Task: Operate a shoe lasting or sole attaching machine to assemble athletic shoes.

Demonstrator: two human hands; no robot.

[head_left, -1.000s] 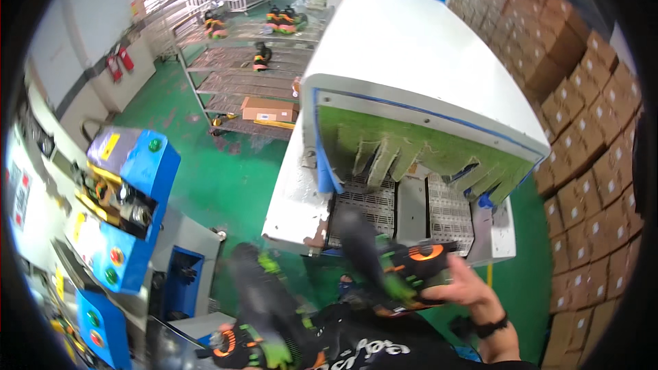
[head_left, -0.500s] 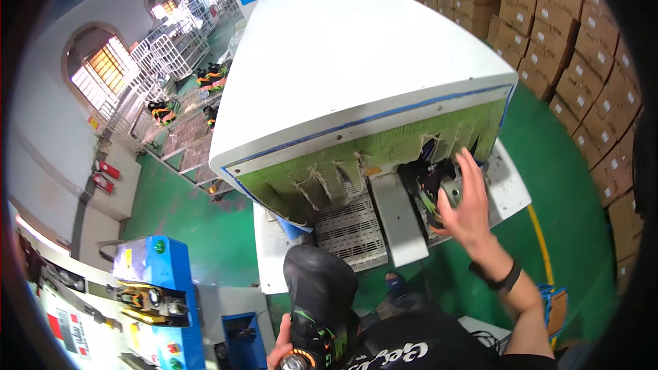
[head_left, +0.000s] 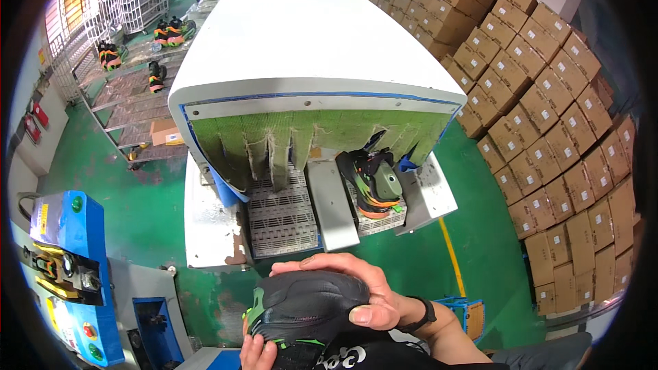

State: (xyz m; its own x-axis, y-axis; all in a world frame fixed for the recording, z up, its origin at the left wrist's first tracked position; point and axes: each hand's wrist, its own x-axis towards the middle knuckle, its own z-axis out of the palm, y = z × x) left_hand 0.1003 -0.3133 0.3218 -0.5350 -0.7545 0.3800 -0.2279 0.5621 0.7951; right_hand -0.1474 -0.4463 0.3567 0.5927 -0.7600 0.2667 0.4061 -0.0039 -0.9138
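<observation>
Close to my body I hold a black shoe (head_left: 308,305) with green and orange trim, its smooth rounded black end toward the right. The fingers of my left hand (head_left: 258,353) press against its near left side; the rest of that hand is hidden. My right hand (head_left: 370,288) wraps round the rounded end, fingers over the far side and thumb on the near side. Ahead, another black shoe (head_left: 353,168) with orange and green trim sits on the machine's right-hand belt (head_left: 391,223), a grey-green shoe last (head_left: 388,181) showing in it.
A large white machine (head_left: 308,34) stands ahead, green strip curtain (head_left: 236,137) across its mouth, with a slotted left belt (head_left: 281,216). Stacked cartons (head_left: 548,109) line the right. A blue machine (head_left: 89,247) is at left; a rack (head_left: 130,96) holds shoes behind it.
My right hand has left the shoe on the right belt and come back onto the held shoe, which has turned sideways. The view has swung to the right.
</observation>
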